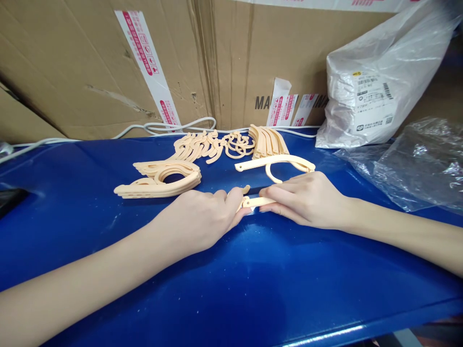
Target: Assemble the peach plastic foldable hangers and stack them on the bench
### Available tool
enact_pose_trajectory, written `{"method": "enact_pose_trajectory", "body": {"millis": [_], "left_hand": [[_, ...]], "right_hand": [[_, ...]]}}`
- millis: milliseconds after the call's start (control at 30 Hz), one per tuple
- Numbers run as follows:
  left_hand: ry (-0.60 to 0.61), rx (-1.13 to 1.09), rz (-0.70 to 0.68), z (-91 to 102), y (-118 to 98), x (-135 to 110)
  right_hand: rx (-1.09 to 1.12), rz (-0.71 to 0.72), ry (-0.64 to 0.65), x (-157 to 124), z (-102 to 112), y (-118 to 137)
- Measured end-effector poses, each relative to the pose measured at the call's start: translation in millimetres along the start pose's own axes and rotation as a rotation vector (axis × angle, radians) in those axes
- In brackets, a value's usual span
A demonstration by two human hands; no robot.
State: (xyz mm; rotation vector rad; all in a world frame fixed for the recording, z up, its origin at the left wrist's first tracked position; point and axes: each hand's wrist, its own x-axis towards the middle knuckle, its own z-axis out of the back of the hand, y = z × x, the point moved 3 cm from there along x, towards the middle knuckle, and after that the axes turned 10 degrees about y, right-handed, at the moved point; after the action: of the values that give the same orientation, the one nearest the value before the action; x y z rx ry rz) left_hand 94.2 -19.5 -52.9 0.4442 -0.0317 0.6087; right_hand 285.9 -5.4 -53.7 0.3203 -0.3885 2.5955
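Observation:
Low over the blue table, my left hand [206,217] is closed on a cream plastic hanger hook [246,189]; only its curved tip shows past my fingers. My right hand [307,200] pinches a cream hanger arm [261,201], whose holed end meets my left fingertips. Where the two pieces touch is mostly covered by the fingers. Just beyond my right hand, another hanger arm [277,161] lies with a curved part under it. A stack of folded hangers [162,183] lies beyond my left hand.
Loose hanger arms [191,146], a pile of hooks [237,144] and a row of more arms [269,142] lie at the back. Behind runs a white cable [155,127] before a cardboard box [231,62]. A white plastic bag [376,91] and clear plastic film [419,168] are right.

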Motion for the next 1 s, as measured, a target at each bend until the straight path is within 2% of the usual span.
{"method": "enact_pose_trajectory", "body": {"millis": [200,400,767,1000], "left_hand": [[-0.034,0.159,-0.029,1.8,-2.1,1.0],[-0.061,0.228,-0.061,4.0,-3.2,-0.6],[-0.185,0.234,-0.041,8.6,-2.9,-1.3],[-0.195,0.259,-0.047,9.4,-3.4,-1.1]], "right_hand": [[0.111,-0.023,0.111,-1.7,-3.3,-4.3],[0.245,-0.068,0.243,-1.4,-3.8,-6.0],[0.380,-0.078,0.304,1.3,0.3,-7.2],[0.410,-0.079,0.320,1.0,-0.3,-7.2]]}}
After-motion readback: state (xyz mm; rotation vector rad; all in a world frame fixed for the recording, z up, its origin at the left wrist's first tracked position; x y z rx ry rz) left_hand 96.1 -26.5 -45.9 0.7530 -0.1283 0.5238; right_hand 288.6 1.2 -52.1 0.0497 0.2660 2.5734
